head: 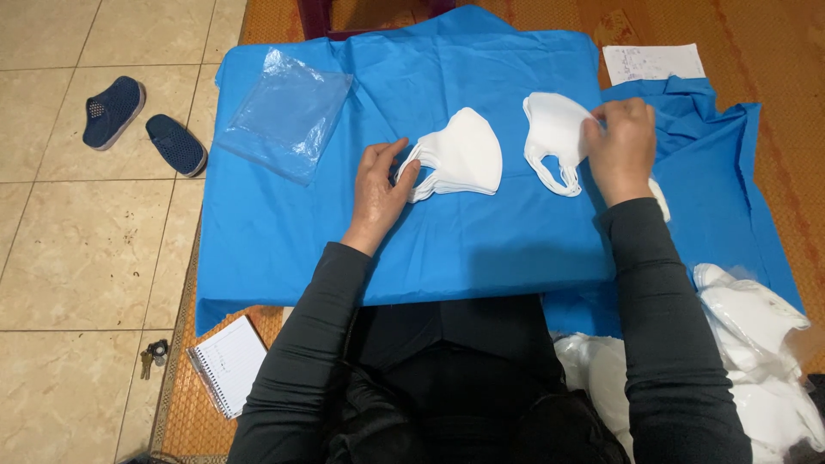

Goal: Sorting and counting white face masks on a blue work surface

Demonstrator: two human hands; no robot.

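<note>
My left hand rests on the blue cloth, its fingers touching the ear loops of a stack of white face masks lying in the middle. My right hand is closed on the edge of a second small pile of white masks to the right, whose loops hang down toward me. Both arms wear dark sleeves.
A clear plastic bag lies at the cloth's upper left. More white masks in plastic pile at lower right. A paper sheet sits top right. A spiral notebook, keys and blue shoes are on the left floor.
</note>
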